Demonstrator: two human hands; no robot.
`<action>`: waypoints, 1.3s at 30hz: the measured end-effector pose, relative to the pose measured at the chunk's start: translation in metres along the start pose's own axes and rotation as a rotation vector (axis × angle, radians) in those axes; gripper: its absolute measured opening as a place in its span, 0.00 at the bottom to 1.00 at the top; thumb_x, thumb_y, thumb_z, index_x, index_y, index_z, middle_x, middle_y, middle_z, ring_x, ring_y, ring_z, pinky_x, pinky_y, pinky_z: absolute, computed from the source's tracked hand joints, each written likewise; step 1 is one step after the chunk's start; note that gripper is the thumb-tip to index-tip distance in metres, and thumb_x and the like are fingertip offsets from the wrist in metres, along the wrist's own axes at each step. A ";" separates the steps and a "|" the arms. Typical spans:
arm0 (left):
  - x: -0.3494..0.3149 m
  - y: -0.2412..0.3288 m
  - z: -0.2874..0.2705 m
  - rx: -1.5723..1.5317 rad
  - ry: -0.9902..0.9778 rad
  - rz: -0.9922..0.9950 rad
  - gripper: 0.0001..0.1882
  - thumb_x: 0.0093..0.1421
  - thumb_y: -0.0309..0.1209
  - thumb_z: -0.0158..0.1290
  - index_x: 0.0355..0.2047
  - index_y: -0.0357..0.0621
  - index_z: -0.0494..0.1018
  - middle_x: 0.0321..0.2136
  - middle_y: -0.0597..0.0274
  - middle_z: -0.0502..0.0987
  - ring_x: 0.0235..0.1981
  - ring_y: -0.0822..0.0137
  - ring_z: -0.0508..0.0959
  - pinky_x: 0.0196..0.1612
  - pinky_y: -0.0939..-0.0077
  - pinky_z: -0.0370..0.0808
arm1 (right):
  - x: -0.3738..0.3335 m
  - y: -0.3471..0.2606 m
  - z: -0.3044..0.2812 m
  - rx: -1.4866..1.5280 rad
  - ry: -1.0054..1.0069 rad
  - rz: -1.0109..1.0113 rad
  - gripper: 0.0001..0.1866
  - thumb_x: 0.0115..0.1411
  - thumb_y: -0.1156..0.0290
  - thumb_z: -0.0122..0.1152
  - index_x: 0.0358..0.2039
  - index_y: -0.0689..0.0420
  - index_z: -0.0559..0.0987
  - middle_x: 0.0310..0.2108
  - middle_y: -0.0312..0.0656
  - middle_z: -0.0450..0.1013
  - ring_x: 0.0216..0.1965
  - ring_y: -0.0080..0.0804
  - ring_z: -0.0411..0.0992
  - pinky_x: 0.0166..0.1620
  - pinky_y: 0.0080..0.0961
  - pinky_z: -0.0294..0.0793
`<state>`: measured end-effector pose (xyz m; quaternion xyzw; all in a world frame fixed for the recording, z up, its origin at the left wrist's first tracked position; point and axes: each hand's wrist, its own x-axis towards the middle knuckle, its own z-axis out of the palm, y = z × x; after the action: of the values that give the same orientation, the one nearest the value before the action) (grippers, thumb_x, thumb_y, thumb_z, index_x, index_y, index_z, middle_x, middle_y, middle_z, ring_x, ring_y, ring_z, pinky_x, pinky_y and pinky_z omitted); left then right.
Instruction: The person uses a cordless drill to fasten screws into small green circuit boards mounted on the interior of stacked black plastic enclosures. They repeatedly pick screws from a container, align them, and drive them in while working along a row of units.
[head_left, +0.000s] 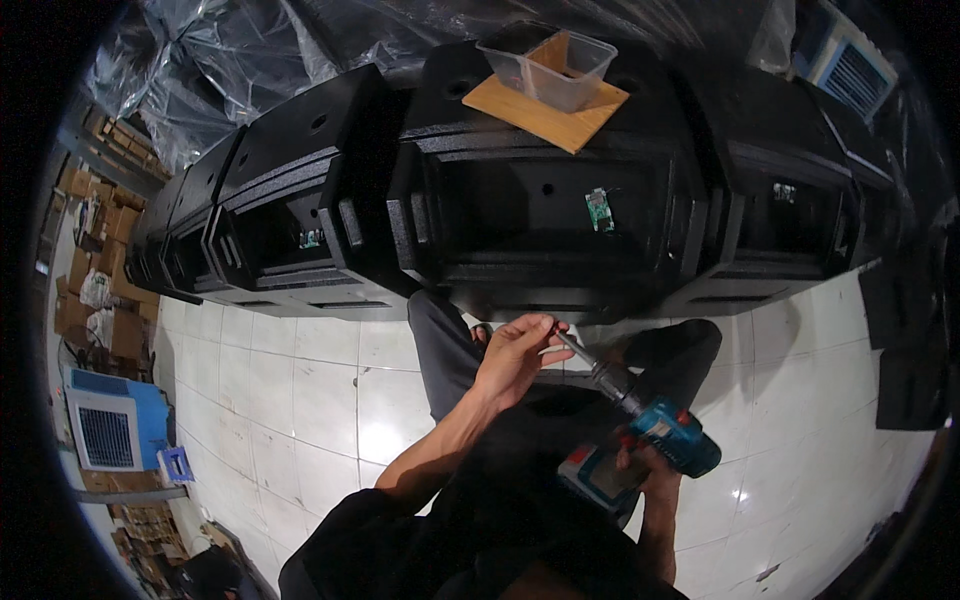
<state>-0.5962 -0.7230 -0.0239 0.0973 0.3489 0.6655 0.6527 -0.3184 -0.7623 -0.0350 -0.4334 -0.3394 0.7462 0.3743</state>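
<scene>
Head view, remote feed. I have the right grip (pixel 655 475) wrapped around the handle of a teal and black drill (pixel 668 428), held over the lap, bit (pixel 577 346) slanting up and leftward. Left grip (pixel 510 357): thumb and forefinger at the bit's tip; I cannot tell whether they are clenched on it or on something small. Beyond the knees, a black box (pixel 485 215) stands on the tiled floor (pixel 320 380); a green circuit board (pixel 599 210) shows inside its recess, toward the right edge. On top: a wooden board (pixel 500 105), one corner pointing to the near edge, carrying a clear tub (pixel 565 88).
</scene>
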 end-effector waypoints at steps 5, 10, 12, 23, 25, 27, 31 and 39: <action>0.044 0.026 0.014 0.410 -0.105 0.036 0.14 0.63 0.36 0.52 0.40 0.37 0.75 0.41 0.52 0.78 0.40 0.63 0.79 0.44 0.63 0.79 | 0.004 -0.009 0.008 0.210 0.029 -0.091 0.29 0.53 0.58 0.63 0.48 0.66 0.68 0.41 0.54 0.73 0.23 0.33 0.71 0.28 0.31 0.72; 0.160 0.063 0.008 1.909 -0.141 0.845 0.16 0.57 0.29 0.53 0.46 0.38 0.74 0.38 0.53 0.78 0.43 0.58 0.77 0.44 0.67 0.76 | 0.006 -0.002 -0.015 0.327 0.051 -0.151 0.32 0.54 0.56 0.62 0.52 0.65 0.66 0.42 0.54 0.72 0.22 0.33 0.70 0.27 0.31 0.70; 0.196 0.062 0.020 2.194 -0.406 0.888 0.17 0.53 0.27 0.53 0.45 0.40 0.74 0.37 0.54 0.77 0.45 0.56 0.75 0.47 0.65 0.74 | 0.003 0.001 -0.020 0.337 0.119 -0.148 0.32 0.54 0.55 0.62 0.51 0.64 0.66 0.42 0.52 0.72 0.23 0.33 0.70 0.28 0.31 0.70; 0.336 0.012 -0.022 3.200 -1.277 1.804 0.08 0.51 0.33 0.52 0.31 0.47 0.77 0.28 0.60 0.74 0.43 0.63 0.73 0.58 0.57 0.61 | -0.017 -0.024 -0.007 0.409 0.363 -0.101 0.21 0.49 0.76 0.61 0.45 0.65 0.74 0.36 0.51 0.76 0.28 0.38 0.74 0.33 0.32 0.75; 0.341 0.020 -0.028 3.059 -1.287 1.859 0.10 0.52 0.33 0.51 0.33 0.45 0.77 0.32 0.58 0.75 0.44 0.61 0.73 0.58 0.57 0.61 | -0.014 -0.027 -0.007 0.357 0.396 -0.096 0.21 0.49 0.75 0.62 0.45 0.65 0.74 0.36 0.52 0.76 0.28 0.37 0.74 0.32 0.31 0.74; 0.314 0.033 0.011 2.847 -1.392 1.332 0.14 0.54 0.34 0.49 0.38 0.42 0.77 0.38 0.55 0.76 0.45 0.59 0.74 0.56 0.57 0.62 | -0.010 -0.025 -0.010 0.313 0.384 -0.117 0.20 0.49 0.73 0.62 0.44 0.65 0.75 0.37 0.52 0.76 0.27 0.37 0.74 0.32 0.31 0.74; 0.298 0.046 0.003 2.765 -0.553 0.942 0.20 0.56 0.31 0.47 0.48 0.36 0.72 0.51 0.43 0.71 0.52 0.55 0.72 0.56 0.57 0.62 | 0.013 -0.034 -0.006 0.327 0.292 -0.119 0.17 0.53 0.70 0.62 0.42 0.65 0.76 0.36 0.50 0.76 0.26 0.34 0.73 0.31 0.30 0.74; 0.305 0.023 -0.003 2.745 -0.197 1.101 0.22 0.54 0.29 0.49 0.50 0.37 0.70 0.52 0.48 0.69 0.49 0.57 0.69 0.50 0.63 0.64 | 0.097 -0.062 0.058 0.081 0.318 -0.229 0.19 0.60 0.62 0.54 0.45 0.65 0.73 0.33 0.45 0.76 0.22 0.25 0.69 0.27 0.24 0.71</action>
<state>-0.6555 -0.4361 -0.1120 0.7838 0.5656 -0.0278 -0.2551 -0.3881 -0.6597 0.0009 -0.4890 -0.2926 0.6342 0.5226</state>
